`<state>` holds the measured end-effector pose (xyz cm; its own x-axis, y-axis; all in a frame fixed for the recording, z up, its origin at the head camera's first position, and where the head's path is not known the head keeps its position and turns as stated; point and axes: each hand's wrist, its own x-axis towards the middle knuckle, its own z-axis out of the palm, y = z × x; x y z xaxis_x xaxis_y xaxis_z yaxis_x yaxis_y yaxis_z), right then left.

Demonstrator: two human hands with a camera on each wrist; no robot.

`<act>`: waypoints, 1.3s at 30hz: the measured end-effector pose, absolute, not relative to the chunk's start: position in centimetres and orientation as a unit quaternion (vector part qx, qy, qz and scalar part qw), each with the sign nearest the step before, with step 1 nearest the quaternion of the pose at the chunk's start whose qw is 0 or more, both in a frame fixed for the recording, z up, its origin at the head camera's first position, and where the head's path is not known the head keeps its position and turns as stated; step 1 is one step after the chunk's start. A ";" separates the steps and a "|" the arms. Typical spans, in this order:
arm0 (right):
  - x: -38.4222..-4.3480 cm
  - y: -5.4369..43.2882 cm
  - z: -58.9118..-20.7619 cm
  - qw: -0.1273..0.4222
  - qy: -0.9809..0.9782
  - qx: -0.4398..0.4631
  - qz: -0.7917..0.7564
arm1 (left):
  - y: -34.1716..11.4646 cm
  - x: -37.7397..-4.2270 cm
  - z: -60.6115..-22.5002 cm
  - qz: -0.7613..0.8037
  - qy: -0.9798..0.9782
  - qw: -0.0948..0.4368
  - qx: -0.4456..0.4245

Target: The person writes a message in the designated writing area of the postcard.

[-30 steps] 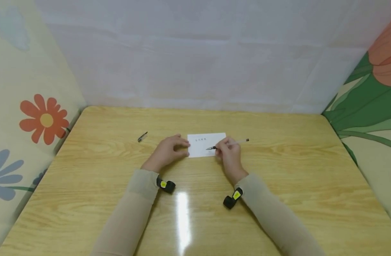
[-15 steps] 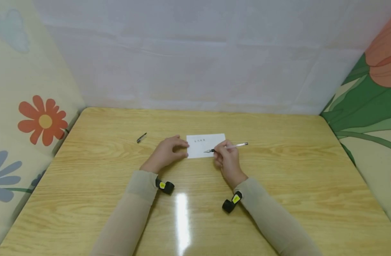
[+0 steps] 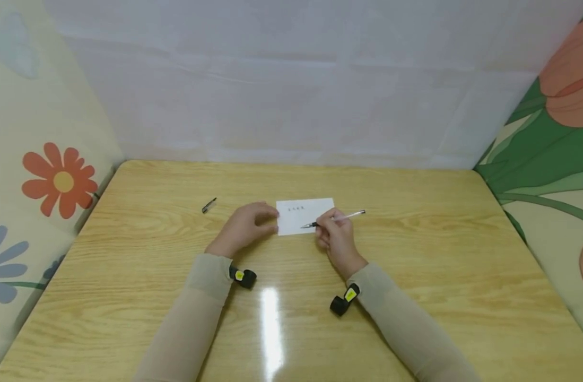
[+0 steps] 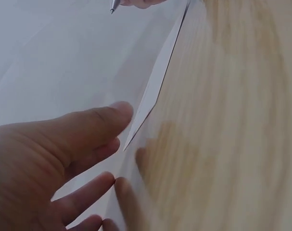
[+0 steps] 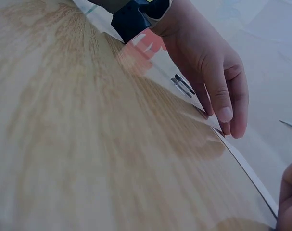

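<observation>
A pen (image 3: pixel 352 216) is being pinched by the right hand (image 3: pixel 340 239) and poised over the card (image 3: pixel 291 220) on the table (image 3: pixel 415 239); writing seems in hand, steady contact probably being called for next. At the card's left edge the left hand (image 3: pixel 242 225) is being held spread, empty. Tiny characters (image 3: pixel 296 208) are being shown, unreadable.

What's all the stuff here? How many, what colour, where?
Paper: 1, white, on the table
Pen: 1, clear and black, in the right hand
Pen cap: 1, clear and black, left of the paper
Table: 1, yellowish, under the paper
Backdrop: 1, pale grey, behind the table
Flowery walls: 2, cream, beside the table
Wrist cameras: 2, black, at the sleeves
Sleeves: 2, beige, left and right
Left hand: 1, at the paper's left edge
Right hand: 1, round the pen
</observation>
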<state>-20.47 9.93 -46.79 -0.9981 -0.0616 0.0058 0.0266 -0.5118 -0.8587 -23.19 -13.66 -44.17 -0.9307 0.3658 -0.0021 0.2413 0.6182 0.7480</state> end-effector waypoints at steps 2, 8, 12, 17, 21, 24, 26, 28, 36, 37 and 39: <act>-20.5 9.9 -46.8 0.027 0.490 -0.020 -0.871 | -13.7 -23.1 -44.0 0.407 0.896 0.072 0.165; -20.5 9.9 -46.8 0.028 0.490 -0.035 -0.870 | -14.1 -23.0 -43.2 0.396 0.904 0.037 0.158; -20.6 9.8 -46.8 0.027 0.494 -0.037 -0.868 | -14.6 -22.9 -42.5 0.389 0.909 0.002 0.150; -20.6 9.8 -46.8 0.030 0.498 -0.036 -0.866 | -15.7 -22.9 -41.7 0.384 0.913 -0.038 0.133; -20.6 9.8 -46.8 0.032 0.503 -0.038 -0.863 | -16.6 -23.1 -41.4 0.384 0.912 -0.072 0.123; -20.6 9.8 -46.9 0.032 0.506 -0.037 -0.861 | -17.3 -23.2 -41.1 0.377 0.915 -0.087 0.117; -20.6 9.9 -46.9 0.033 0.504 -0.035 -0.862 | -17.9 -23.2 -41.0 0.371 0.918 -0.082 0.108; -20.6 9.9 -46.9 0.034 0.504 -0.033 -0.862 | -18.5 -23.1 -40.9 0.368 0.922 -0.074 0.098; -20.5 9.8 -46.6 0.038 0.509 -0.032 -0.859 | -20.8 -22.9 -40.9 0.366 0.925 -0.069 0.072; -20.5 9.8 -46.6 0.038 0.510 -0.033 -0.859 | -21.0 -22.8 -40.9 0.364 0.927 -0.067 0.069; -20.5 9.8 -46.6 0.039 0.511 -0.033 -0.858 | -21.3 -22.7 -40.8 0.358 0.930 -0.060 0.064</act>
